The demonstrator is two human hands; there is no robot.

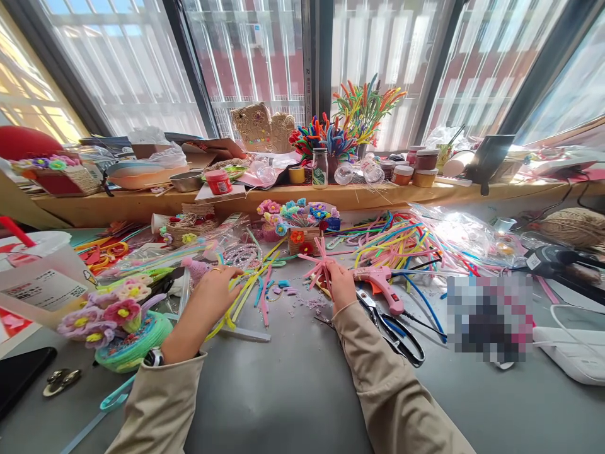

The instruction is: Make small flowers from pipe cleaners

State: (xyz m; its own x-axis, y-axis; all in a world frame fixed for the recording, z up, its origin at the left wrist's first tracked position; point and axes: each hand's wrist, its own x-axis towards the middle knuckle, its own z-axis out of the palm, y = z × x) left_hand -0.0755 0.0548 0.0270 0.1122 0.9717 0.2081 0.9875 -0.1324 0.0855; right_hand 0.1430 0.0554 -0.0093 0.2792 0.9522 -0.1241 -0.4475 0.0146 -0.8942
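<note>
My right hand (341,285) is closed around the middle of a star-shaped bunch of pink pipe cleaners (319,257), whose ends fan out above the fingers. My left hand (215,295) reaches over the left side of the desk with thumb and fingers apart, and nothing shows between them. Beside its fingers lie yellow pipe cleaners (249,291) and a strand of pearly beads (243,255). A pink glue gun (385,287) and black-handled scissors (394,331) lie just right of my right hand. Small purple clippings (302,301) are scattered between the hands.
A green pot (137,343) of fuzzy flowers stands by my left forearm, near a drink cup (40,277) and a phone (23,378). A flower basket (305,241) sits behind. Loose pipe cleaners (401,243) heap at right. A white power strip (574,353) lies far right.
</note>
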